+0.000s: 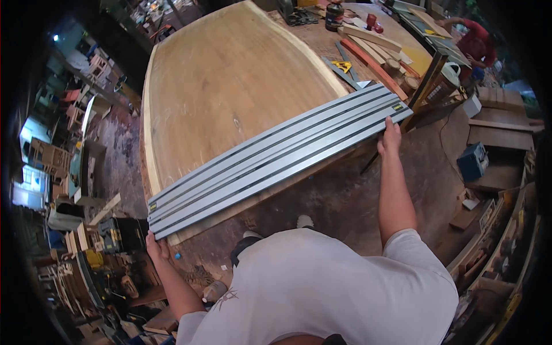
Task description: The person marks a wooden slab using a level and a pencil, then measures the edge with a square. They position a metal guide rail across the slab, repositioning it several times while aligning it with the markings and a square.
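A long silver guide rail (276,155) with dark strips and small yellow labels at its ends lies slantwise across the near end of a wide wooden slab (224,75). My left hand (156,247) grips the rail's left end at its lower corner. At the other end, my right hand (390,137) holds the near edge close to the right corner. Both hands are closed on the rail, with the fingers partly hidden beneath it. The slab has pale, uneven side edges, and the rail covers most of its near edge.
Right of the slab, a workbench holds a yellow speed square (341,65), a red-orange bar (374,70), wood strips (372,38) and a dark jar (334,15). Another person (477,43) works at the far right. A blue box (473,161) stands at right; a black toolbox (123,234) at left.
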Motion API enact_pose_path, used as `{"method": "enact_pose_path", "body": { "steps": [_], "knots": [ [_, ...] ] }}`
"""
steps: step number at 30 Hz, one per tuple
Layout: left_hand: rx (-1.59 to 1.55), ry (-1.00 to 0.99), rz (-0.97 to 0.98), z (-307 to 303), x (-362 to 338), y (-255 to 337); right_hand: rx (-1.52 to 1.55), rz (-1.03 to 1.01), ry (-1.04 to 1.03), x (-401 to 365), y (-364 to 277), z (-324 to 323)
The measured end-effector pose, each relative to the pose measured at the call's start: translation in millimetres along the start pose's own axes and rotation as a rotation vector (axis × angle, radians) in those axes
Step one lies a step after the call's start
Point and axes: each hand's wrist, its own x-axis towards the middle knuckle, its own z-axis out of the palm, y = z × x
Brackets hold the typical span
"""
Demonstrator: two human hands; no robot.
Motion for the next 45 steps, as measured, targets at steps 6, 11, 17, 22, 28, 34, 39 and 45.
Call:
{"method": "enact_pose_path", "body": {
  "steps": [6, 11, 17, 22, 28, 34, 39, 45],
  "knots": [
    [-0.095, -0.156, 0.011, -14, 23, -7, 0.187, 0.289, -0.314, -37, 36, 39],
    [-0.171, -0.178, 0.063, -21, 57, 18, 0.133, 0.351, -0.393, -70, 48, 87],
    [-0.59, -0.23, 0.037, 28, 75, 43, 0.241, 0.382, -0.677, -80, 42, 119],
    [-0.735, -0.817, -0.092, 230, -8, 10, 0.415, 0.471, -0.787, -96, 62, 155],
    [-0.471, -0.461, -0.01, 374, -49, -50, 0.407, 0.647, -1.07, -69, 47, 141],
    [-0.465, -0.431, -0.046, 390, -48, -45, 0.455, 0.652, -0.95, 53, -42, 42],
    [-0.474, -0.446, -0.06, 404, -47, -47, 0.233, 0.673, -1.099, 110, -59, 30],
    [-0.415, -0.548, -0.073, 468, -54, -69, -0.032, 0.779, -0.894, 110, -45, -22]
  ]
}}
